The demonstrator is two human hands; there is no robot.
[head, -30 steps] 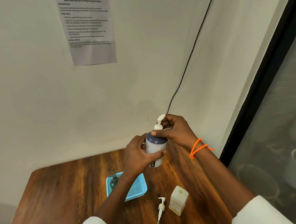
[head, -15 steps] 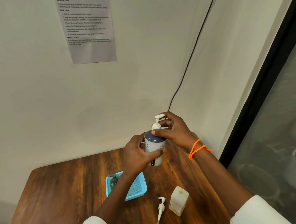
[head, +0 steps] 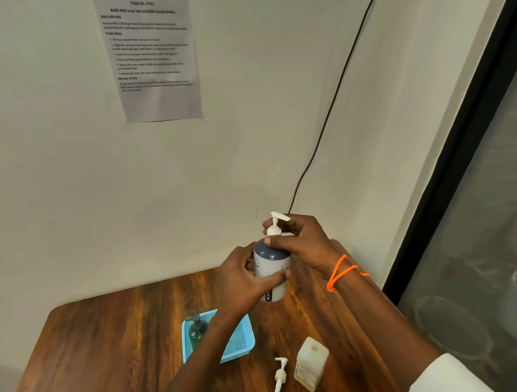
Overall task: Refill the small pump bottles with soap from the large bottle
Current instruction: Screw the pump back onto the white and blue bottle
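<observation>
We hold the white-and-navy pump bottle (head: 272,268) above the worktop (head: 113,342), our left hand (head: 243,284) wrapped around its body and our right hand (head: 302,242) pinching the collar under the pump head (head: 277,224). We judge this the cap step: screwing or unscrewing the pump, we cannot tell which. Near us an open square bottle (head: 311,363) stands beside a loose pump (head: 279,380); a green bottle (head: 197,331) sits in the blue basket (head: 240,344). Next calls for a steady twist, bottle upright.

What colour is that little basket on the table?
Light blue, with a fine mesh pattern. The basket shows in the head view, the only one.
</observation>
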